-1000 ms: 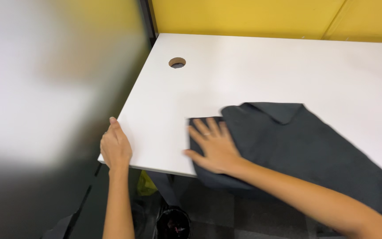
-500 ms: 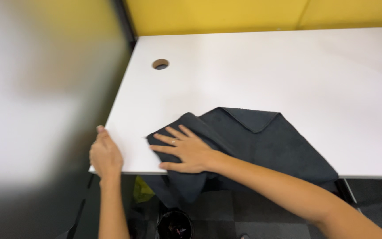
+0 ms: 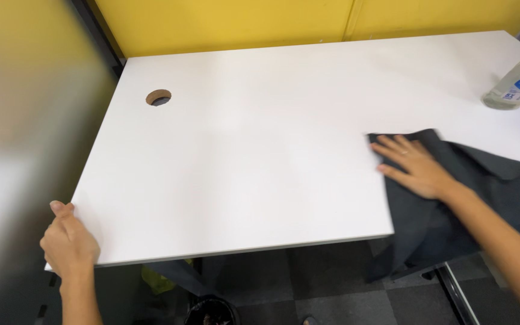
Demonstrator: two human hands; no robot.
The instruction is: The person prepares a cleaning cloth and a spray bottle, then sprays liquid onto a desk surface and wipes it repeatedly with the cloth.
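1. The right hand lies flat, fingers spread, palm down on a dark grey cloth; it presses the fabric and pinches nothing.
2. That dark grey cloth sits at the right end of the white rectangular tabletop, and part of it hangs over the near edge toward the floor.
3. The left hand is at the near left corner of the tabletop, fingers curled around the edge with the thumb on top, gripping the board itself.
4. The two hands are well apart, one at each end of the near edge.
5. A round cable hole is cut into the far left part of the tabletop.
6. A clear plastic bottle with a blue and red label stands near the far right corner, apart from the cloth.
7. A yellow wall panel runs behind the table, and a dark chequered floor shows beneath it.
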